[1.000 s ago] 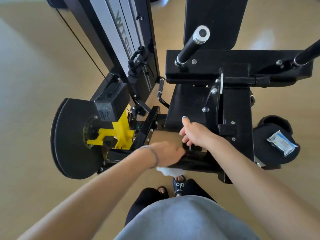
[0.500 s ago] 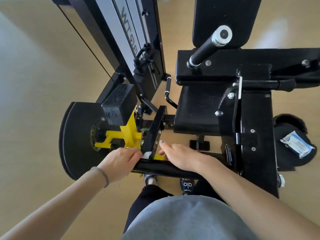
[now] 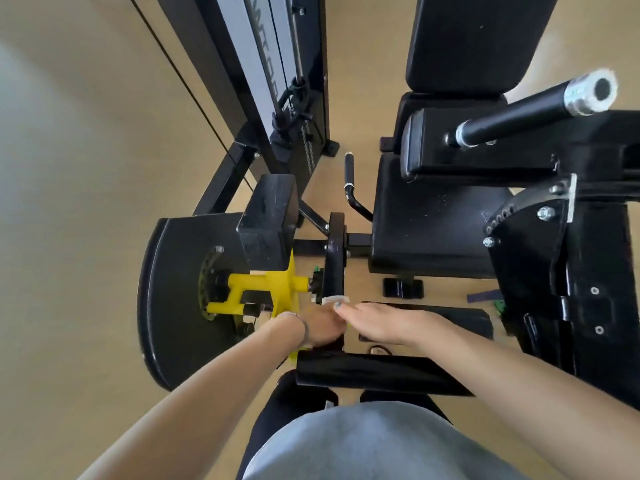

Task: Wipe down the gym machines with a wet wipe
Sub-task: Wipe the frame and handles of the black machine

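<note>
Wet wipe (image 3: 334, 299): only a small white edge shows, at the lower end of the black arm plate (image 3: 335, 258), between the two hands. Judged thin, soft and limp; it will bunch or slip off painted steel unless backed by flat fingers, so best taken as a folded wad, not by a corner.

Left hand (image 3: 320, 329): below the arm plate, just right of the yellow adjuster (image 3: 273, 285). Fingers turn under, and the wipe seems to run into them; the grip on the wipe itself is hidden, so I cannot tell if it is pinched.

Right hand (image 3: 388, 325): just right of the arm plate's lower end, fingers straight and lying on the upper roller pad (image 3: 460, 318), one fingertip touching the wipe's edge. Nothing is gripped.

Machine parts judged rigid and heavy; pads firm but yielding.

Room: tight at the arm plate. The adjuster's fins and bolt heads lie to its left, the seat (image 3: 426, 230) to its upper right, the lower roller pad (image 3: 374, 372) below it. Open floor (image 3: 69, 237) lies well left of the arm plate, beyond the round black cover (image 3: 173, 289). Snag risk for the wipe judged highest at the adjuster's edges.
</note>
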The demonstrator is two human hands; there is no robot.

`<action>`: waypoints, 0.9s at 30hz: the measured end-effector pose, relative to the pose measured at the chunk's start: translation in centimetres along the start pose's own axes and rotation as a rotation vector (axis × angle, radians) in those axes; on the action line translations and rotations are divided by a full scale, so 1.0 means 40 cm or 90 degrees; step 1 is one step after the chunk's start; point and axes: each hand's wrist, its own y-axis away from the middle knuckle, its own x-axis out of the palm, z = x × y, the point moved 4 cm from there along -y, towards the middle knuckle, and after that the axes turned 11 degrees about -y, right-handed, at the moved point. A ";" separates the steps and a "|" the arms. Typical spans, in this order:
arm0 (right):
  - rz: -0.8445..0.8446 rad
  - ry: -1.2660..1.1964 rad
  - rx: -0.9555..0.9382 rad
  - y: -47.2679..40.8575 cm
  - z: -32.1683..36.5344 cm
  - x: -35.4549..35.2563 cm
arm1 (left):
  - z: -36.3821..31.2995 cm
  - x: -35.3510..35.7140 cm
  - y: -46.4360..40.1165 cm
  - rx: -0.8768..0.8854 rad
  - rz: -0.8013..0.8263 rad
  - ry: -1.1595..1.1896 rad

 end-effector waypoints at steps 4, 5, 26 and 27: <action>-0.002 -0.066 -0.033 -0.061 0.012 0.004 | 0.045 0.000 -0.039 0.076 -0.169 0.098; -0.008 -0.068 -0.056 -0.076 0.013 0.006 | 0.057 0.003 -0.053 0.089 -0.200 0.126; -0.066 0.129 -0.117 -0.387 -0.057 -0.064 | 0.190 -0.020 -0.216 0.006 -0.320 0.443; -0.075 0.166 -0.123 -0.429 -0.058 -0.083 | 0.185 -0.025 -0.230 0.013 -0.334 0.398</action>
